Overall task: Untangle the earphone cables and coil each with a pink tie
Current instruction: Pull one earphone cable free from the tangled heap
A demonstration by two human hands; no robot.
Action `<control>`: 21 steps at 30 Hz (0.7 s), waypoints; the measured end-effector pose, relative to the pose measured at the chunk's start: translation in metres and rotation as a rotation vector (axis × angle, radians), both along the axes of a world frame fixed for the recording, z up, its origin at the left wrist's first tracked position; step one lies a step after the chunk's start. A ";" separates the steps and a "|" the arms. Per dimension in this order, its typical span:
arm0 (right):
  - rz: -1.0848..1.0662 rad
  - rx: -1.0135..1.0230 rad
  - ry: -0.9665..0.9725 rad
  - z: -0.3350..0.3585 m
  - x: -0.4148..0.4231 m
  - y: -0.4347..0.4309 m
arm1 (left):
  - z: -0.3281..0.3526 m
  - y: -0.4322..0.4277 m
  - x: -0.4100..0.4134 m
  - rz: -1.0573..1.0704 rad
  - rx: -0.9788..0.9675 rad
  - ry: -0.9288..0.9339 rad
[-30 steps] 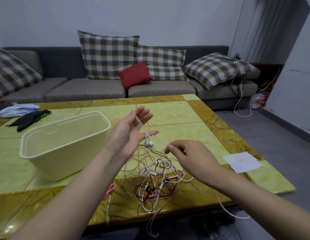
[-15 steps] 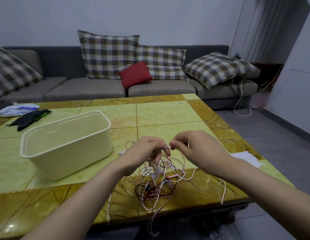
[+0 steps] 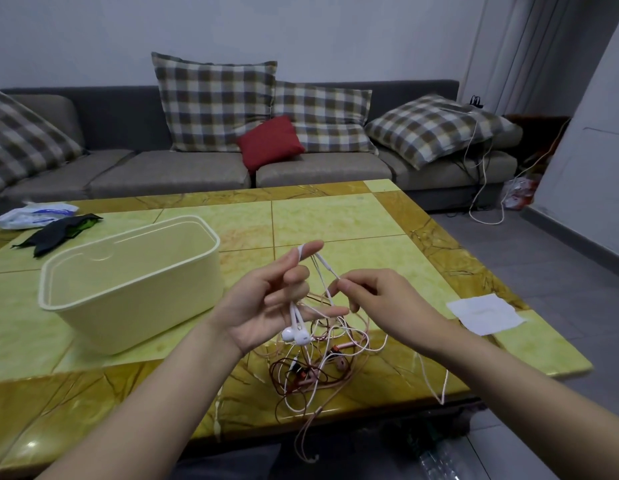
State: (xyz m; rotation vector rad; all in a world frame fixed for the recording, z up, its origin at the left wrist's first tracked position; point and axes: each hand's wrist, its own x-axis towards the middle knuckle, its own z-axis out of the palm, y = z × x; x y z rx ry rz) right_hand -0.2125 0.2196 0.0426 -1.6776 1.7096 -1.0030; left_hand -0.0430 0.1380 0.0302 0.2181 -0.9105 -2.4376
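— Left grip?
— Your left hand [image 3: 266,306] is lying palm up, fingers spread and mostly straight, not clamping anything. The white earphone cable [image 3: 324,264] is looping over your index fingertip [image 3: 313,245], and its two earbuds [image 3: 296,336] are dangling at 6 o'clock under the palm. I'm reading the fingers as a frame you're winding onto.
— Right grip?
— Your right hand [image 3: 377,299] is pinching that same cable between thumb and forefinger, at 3 o'clock of the left fingers, just below the inline remote. You're holding it taut there, likely so the strand is running straight.
— Other cables?
— The tangle [image 3: 321,365] is sitting on the table [image 3: 335,216] near its 6 o'clock edge, right under your hands. White, pink and dark red strands are crossing, and one pink end is hanging off the edge. The white one is trailing down into it, so I'm judging it not fully freed yet.
— Ties?
— I'm not seeing any pink tie. The cream box [image 3: 128,285] is standing at 9 o'clock of your hands and the paper slip [image 3: 484,313] is lying at 3 o'clock, both apart from the cables.
— Risk?
— A hard tug is likely tightening the knot, so you're better off easing the strand out.
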 end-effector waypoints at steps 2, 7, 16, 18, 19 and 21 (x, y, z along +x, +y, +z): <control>0.012 0.028 -0.047 -0.006 0.005 0.000 | 0.003 0.001 -0.003 0.040 0.041 0.052; 0.015 0.061 -0.050 -0.016 0.013 0.002 | 0.017 0.002 -0.017 0.339 0.093 -0.019; 0.040 0.063 0.086 0.003 0.007 0.002 | 0.000 -0.007 -0.009 0.606 -0.914 -0.726; 0.040 0.040 0.131 0.011 0.004 -0.001 | -0.004 -0.005 -0.008 0.482 -1.008 -0.761; 0.041 0.030 0.147 0.015 0.003 -0.002 | -0.006 -0.004 -0.009 0.421 -1.016 -0.747; 0.038 0.011 0.171 0.022 -0.001 -0.005 | -0.006 -0.001 -0.010 0.325 -0.967 -0.718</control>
